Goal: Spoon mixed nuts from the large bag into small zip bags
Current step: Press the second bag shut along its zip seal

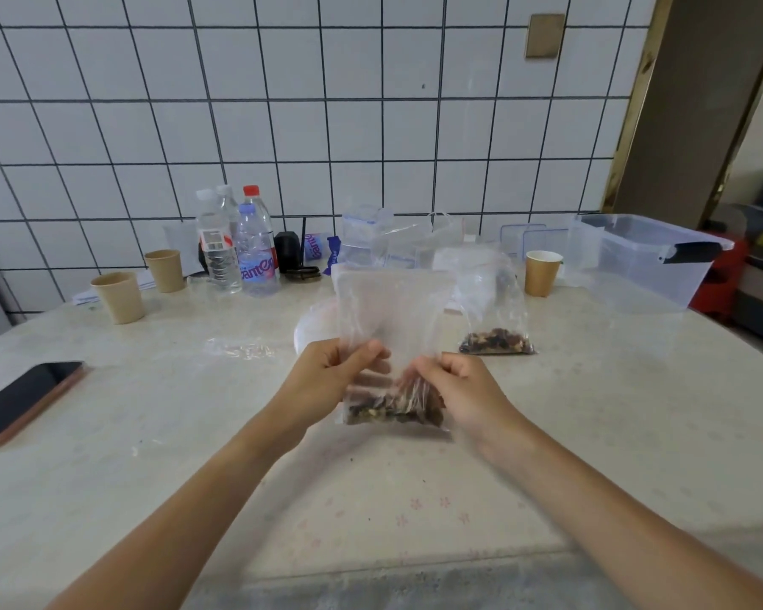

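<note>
A clear plastic bag (390, 310) stands upright at the middle of the table, with mixed nuts (393, 411) lying in its bottom. My left hand (333, 372) pinches the bag's left side just above the nuts. My right hand (452, 385) pinches its right side at the same height. Behind and to the right stands a second clear bag (494, 301), with a layer of nuts (496, 343) at its base and no hand on it. An empty clear bag (239, 347) lies flat on the table to the left. No spoon is visible.
A black phone (23, 400) lies at the left edge. Paper cups (120, 297) (165, 269) (542, 272), water bottles (256, 253) and a stack of clear bags (397, 244) line the tiled wall. A clear storage bin (648, 257) stands at the back right.
</note>
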### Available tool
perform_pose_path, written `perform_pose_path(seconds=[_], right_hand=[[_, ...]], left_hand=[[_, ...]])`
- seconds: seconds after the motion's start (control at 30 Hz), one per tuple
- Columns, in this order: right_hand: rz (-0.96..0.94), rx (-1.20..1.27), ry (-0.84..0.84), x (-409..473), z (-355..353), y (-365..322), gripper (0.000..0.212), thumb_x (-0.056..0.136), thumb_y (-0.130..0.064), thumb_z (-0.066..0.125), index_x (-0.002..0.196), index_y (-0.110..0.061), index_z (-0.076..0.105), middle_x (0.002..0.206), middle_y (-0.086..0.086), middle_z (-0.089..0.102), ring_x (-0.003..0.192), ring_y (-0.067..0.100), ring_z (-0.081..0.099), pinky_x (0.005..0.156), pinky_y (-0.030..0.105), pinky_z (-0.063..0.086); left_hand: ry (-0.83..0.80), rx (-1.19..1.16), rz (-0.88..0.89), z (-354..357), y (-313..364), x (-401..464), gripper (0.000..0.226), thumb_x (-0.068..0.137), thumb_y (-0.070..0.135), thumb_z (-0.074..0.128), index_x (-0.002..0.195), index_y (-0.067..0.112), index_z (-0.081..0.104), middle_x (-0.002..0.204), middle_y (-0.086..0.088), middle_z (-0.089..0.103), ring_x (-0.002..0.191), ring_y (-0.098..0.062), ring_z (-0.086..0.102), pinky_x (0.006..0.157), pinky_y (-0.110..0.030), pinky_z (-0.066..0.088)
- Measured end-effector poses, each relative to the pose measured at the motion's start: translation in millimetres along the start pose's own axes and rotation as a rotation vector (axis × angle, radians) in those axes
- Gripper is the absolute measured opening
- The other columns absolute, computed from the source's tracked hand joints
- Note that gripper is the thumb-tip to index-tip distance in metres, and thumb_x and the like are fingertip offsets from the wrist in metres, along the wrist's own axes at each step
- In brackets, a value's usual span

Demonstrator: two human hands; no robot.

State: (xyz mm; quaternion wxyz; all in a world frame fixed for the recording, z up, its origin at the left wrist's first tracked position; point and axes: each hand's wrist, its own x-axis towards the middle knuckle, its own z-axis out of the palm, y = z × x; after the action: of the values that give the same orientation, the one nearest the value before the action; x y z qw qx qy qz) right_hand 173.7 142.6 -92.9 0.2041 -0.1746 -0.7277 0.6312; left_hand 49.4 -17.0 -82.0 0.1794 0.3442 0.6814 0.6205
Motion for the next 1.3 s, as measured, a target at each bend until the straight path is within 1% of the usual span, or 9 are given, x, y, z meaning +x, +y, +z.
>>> perform_pose_path(seconds=[0.07, 0.37, 0.5, 0.63, 0.87, 1.0, 1.07, 1.17, 1.3], right_hand=[[-0.013, -0.016, 0.076, -1, -9, -3, 0.037, 0.105, -0.030, 0.058, 0.091, 0.000, 0.076, 0.097, 0.025, 0.075, 0.093, 0.036, 0.074, 0.090, 0.046, 0.055], [0.038, -0.081, 0.522, 47, -112, -1, 0.038, 0.097, -0.024, 0.054, 0.088, 0.010, 0.069, 0.077, 0.014, 0.066, 0.070, 0.017, 0.055, 0.067, 0.029, 0.041], [0.183, -0.120, 0.510, 67, -124, 11, 0.028, 0.089, -0.018, 0.061, 0.062, -0.012, 0.070, 0.068, 0.005, 0.069, 0.063, 0.020, 0.060, 0.058, 0.027, 0.042], [0.211, -0.108, 0.555, 86, -120, 16, 0.027, 0.088, -0.019, 0.062, 0.063, -0.014, 0.073, 0.050, -0.005, 0.062, 0.055, 0.016, 0.054, 0.054, 0.027, 0.039], [0.198, -0.123, 0.594, 109, -120, 17, 0.029, 0.091, -0.021, 0.060, 0.063, -0.017, 0.068, 0.055, -0.002, 0.062, 0.055, 0.015, 0.055, 0.056, 0.028, 0.040], [0.034, -0.189, 0.607, 103, -127, 9, 0.007, 0.093, -0.022, 0.065, 0.094, -0.015, 0.068, 0.085, 0.000, 0.067, 0.077, 0.017, 0.063, 0.064, 0.026, 0.048], [-0.137, -0.290, 0.639, 94, -125, 1, 0.020, 0.095, -0.018, 0.066, 0.113, -0.015, 0.061, 0.107, -0.002, 0.062, 0.097, 0.012, 0.060, 0.077, 0.014, 0.046], [-0.394, -0.428, 0.612, 77, -105, -12, 0.021, 0.096, -0.011, 0.064, 0.117, -0.010, 0.061, 0.115, -0.001, 0.060, 0.105, 0.010, 0.055, 0.080, 0.001, 0.036], [-0.519, -0.504, 0.334, 47, -54, -11, 0.011, 0.097, -0.009, 0.062, 0.108, -0.010, 0.065, 0.109, 0.000, 0.066, 0.095, -0.003, 0.056, 0.081, 0.003, 0.038]], left_hand=[[0.033, 0.191, 0.104, 2, -3, 2, 0.030, 0.100, 0.048, 0.057, 0.100, 0.024, 0.076, 0.094, 0.007, 0.079, 0.088, -0.009, 0.076, 0.067, -0.015, 0.054], [-0.096, 0.855, 0.432, 5, -46, -6, 0.016, 0.098, 0.048, 0.064, 0.105, 0.037, 0.072, 0.105, 0.024, 0.066, 0.105, 0.002, 0.058, 0.093, -0.032, 0.051], [-0.098, 0.868, 0.452, 7, -46, -7, 0.014, 0.099, 0.048, 0.061, 0.104, 0.039, 0.071, 0.105, 0.027, 0.062, 0.108, 0.000, 0.056, 0.092, -0.033, 0.051], [-0.093, 0.866, 0.462, 7, -46, -7, 0.015, 0.098, 0.049, 0.061, 0.104, 0.039, 0.071, 0.105, 0.026, 0.062, 0.106, 0.001, 0.057, 0.090, -0.030, 0.052], [-0.104, 0.852, 0.458, 6, -45, -5, 0.018, 0.097, 0.052, 0.060, 0.103, 0.040, 0.071, 0.106, 0.028, 0.062, 0.107, 0.002, 0.057, 0.091, -0.028, 0.051], [-0.104, 0.842, 0.447, 6, -46, -5, 0.016, 0.096, 0.052, 0.060, 0.102, 0.041, 0.070, 0.105, 0.029, 0.062, 0.108, 0.002, 0.057, 0.091, -0.028, 0.051], [-0.099, 0.836, 0.441, 5, -46, -4, 0.012, 0.096, 0.051, 0.062, 0.101, 0.043, 0.069, 0.106, 0.030, 0.062, 0.108, 0.002, 0.057, 0.090, -0.027, 0.051], [-0.092, 0.834, 0.436, 7, -47, -5, 0.006, 0.096, 0.046, 0.067, 0.100, 0.043, 0.070, 0.104, 0.029, 0.064, 0.108, 0.002, 0.058, 0.090, -0.026, 0.051], [0.051, 0.684, 0.386, 9, -36, -10, 0.015, 0.092, 0.036, 0.075, 0.106, 0.041, 0.072, 0.101, 0.025, 0.069, 0.102, 0.004, 0.063, 0.085, -0.013, 0.047]])
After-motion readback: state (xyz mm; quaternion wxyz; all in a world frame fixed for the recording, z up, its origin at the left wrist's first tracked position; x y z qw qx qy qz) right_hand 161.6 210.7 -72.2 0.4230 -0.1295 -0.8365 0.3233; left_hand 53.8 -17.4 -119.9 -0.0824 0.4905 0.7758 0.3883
